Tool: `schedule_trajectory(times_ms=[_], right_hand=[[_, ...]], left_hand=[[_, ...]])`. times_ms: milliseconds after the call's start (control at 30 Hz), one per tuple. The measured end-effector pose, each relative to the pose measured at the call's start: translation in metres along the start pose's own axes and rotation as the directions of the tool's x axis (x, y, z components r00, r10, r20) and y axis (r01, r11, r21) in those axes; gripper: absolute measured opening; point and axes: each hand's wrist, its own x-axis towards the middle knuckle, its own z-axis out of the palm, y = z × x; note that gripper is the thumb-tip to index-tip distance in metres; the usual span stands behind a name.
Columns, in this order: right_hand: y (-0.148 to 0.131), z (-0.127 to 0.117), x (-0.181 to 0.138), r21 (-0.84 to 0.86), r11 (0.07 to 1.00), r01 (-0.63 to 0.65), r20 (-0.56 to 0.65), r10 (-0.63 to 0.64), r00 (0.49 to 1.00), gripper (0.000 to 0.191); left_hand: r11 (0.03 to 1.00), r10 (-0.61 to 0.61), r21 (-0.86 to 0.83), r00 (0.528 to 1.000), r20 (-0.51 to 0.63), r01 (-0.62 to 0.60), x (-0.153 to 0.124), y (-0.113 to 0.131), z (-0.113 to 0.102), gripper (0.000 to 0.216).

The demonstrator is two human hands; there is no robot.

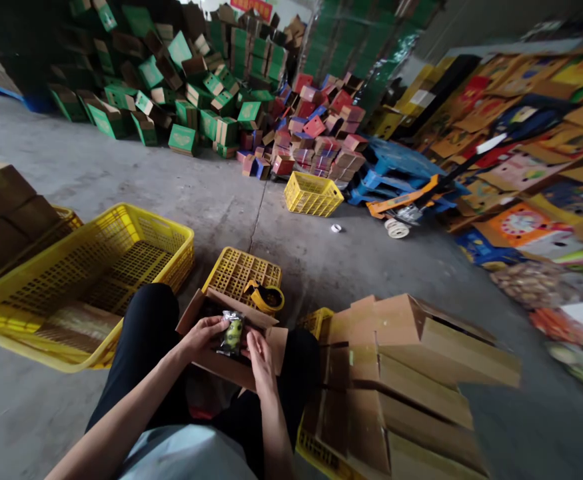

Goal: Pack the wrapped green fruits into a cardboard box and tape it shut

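A small clear plastic packet with green, rounded pieces inside point(232, 333) is held over an open cardboard box point(218, 367) between my knees. My left hand point(205, 335) pinches the packet's left edge. On its other side, my right hand point(260, 355) has curled fingers at the packet's right edge, closed on it. The box flaps stand outward, and its contents are mostly hidden in shadow and behind the hands. Just beyond the box, a yellow tape dispenser point(271, 301) rests on an overturned yellow crate point(238, 267).
A large yellow crate point(168, 237) lies to my left, with cardboard inside. Stacked cardboard boxes point(386, 373) stand close on my right. Ahead are a smaller yellow crate point(314, 195), a tape roll point(336, 228), a pallet jack point(404, 203) and piled green boxes point(184, 139).
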Motion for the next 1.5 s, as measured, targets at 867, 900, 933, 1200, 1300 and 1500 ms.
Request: schedule_trajectory(times_ms=[867,900,933,1200,1300,1500], right_hand=[[-0.051,-0.004,-0.013,0.183,0.983,0.029,-0.037,-0.022,0.999,0.049],[-0.048,-0.005,-0.012,0.184,0.983,0.022,-0.067,-0.01,0.998,0.048],[-0.044,-0.006,-0.011,0.186,0.982,0.021,-0.099,-0.002,0.995,0.048],[-0.029,-0.004,-0.01,0.236,0.972,0.0,-0.13,0.031,0.991,0.051],[-0.029,-0.003,-0.011,0.249,0.969,0.008,-0.099,0.018,0.995,0.067],[-0.027,-0.019,-0.003,0.011,0.999,0.05,0.044,-0.051,0.998,0.059]], left_hand=[[0.957,-0.169,-0.237,0.986,0.005,0.166,-0.009,-0.009,0.013,0.047],[0.958,-0.187,-0.218,0.982,0.021,0.187,-0.01,-0.009,0.013,0.054],[0.959,-0.199,-0.196,0.979,0.041,0.203,-0.011,-0.008,0.013,0.061],[1.0,0.026,-0.009,0.999,-0.027,-0.026,-0.013,-0.005,0.013,0.057],[0.998,0.057,0.021,0.998,-0.034,-0.057,-0.01,-0.009,0.011,0.055],[0.967,0.053,0.253,0.993,-0.103,-0.025,0.002,-0.014,-0.006,0.069]])
